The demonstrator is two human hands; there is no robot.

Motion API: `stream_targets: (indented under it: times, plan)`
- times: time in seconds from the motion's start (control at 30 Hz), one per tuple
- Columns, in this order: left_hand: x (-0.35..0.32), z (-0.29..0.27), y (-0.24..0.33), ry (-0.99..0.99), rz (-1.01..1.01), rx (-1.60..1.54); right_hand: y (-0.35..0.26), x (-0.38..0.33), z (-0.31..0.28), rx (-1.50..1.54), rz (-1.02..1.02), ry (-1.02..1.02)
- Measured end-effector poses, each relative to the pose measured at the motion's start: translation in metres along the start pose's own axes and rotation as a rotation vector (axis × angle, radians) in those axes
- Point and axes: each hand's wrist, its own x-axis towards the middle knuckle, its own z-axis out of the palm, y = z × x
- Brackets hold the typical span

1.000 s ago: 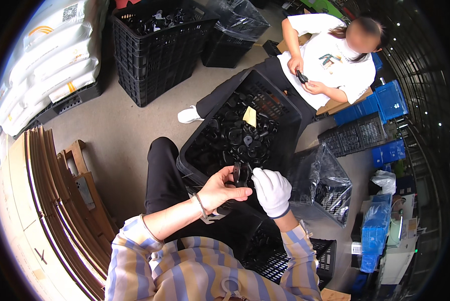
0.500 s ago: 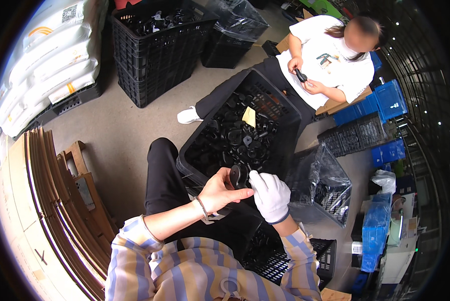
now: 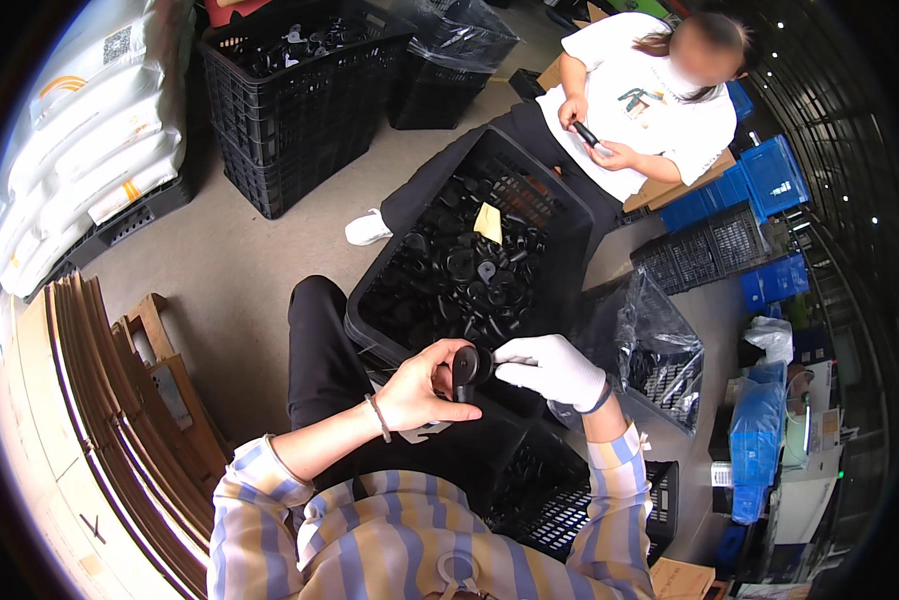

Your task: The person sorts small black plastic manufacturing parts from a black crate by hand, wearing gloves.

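My bare left hand point(image 3: 419, 393) is closed around a black plastic part point(image 3: 468, 366), a round disc with a short stem pointing down. My right hand point(image 3: 554, 372), in a white glove, has its fingers pinched together at the disc's right edge; the exact grip is partly hidden. Just beyond my hands stands a large black crate point(image 3: 369, 318), heaped with similar black parts point(image 3: 464, 265). A yellow piece of paper point(image 3: 488, 223) lies on the heap.
Opposite me sits a person point(image 3: 649, 110) holding a black part. A plastic-lined crate point(image 3: 659, 365) stands right of the big crate; another black crate point(image 3: 659, 500) is by my right elbow. Cardboard sheets point(image 3: 99, 400) stand at left, below stacked white sacks point(image 3: 109, 130). Tall crates point(image 3: 289, 130) rise behind.
My gloved right hand has shifted right and turned more sideways, its fingers now at the disc's edge. The part in my left hand has moved slightly left and down, its stem now showing.
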Motion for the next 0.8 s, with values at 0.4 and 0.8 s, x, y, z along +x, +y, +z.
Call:
stream_targets:
  times: [0.4,0.8]
  plan:
    - [0.004,-0.012,0.028,-0.044,0.346,0.662,0.046,0.012,0.012,0.820,0.218,-0.538]
    - [0.009,-0.023,-0.002,-0.341,-0.365,-0.688,0.023,0.013,0.036,0.647,0.111,0.037]
